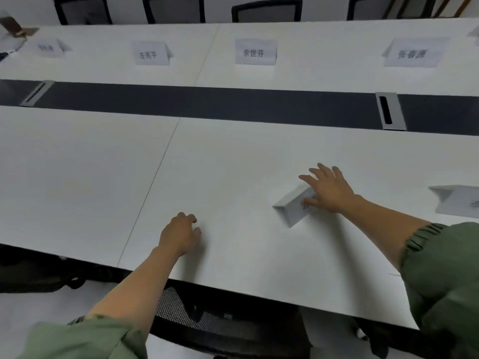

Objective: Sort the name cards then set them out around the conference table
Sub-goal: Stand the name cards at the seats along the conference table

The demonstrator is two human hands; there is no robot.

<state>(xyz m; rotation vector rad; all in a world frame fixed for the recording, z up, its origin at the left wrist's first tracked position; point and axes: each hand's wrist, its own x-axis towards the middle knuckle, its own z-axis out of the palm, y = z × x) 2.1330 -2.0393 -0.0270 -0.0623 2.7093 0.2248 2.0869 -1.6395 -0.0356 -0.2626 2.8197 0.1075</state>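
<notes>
A folded white name card [291, 206] stands askew on the near side of the white conference table [103, 177]. My right hand [328, 189] lies on the card's right end, fingers spread, thumb on its printed face. My left hand [180, 234] rests on the bare tabletop to the left, fingers curled, holding nothing. Another name card [456, 200] stands at the right edge on the near side. Several name cards stand along the far side, among them a middle card [255, 52], a left card [150, 54] and a right card [414, 53].
A dark strip [207, 102] runs along the table's middle with a grey cable box [390, 111] at the right and another cable box [37, 93] at the left. Black mesh chairs [267, 10] line the far side. One chair [207, 322] sits under the near edge.
</notes>
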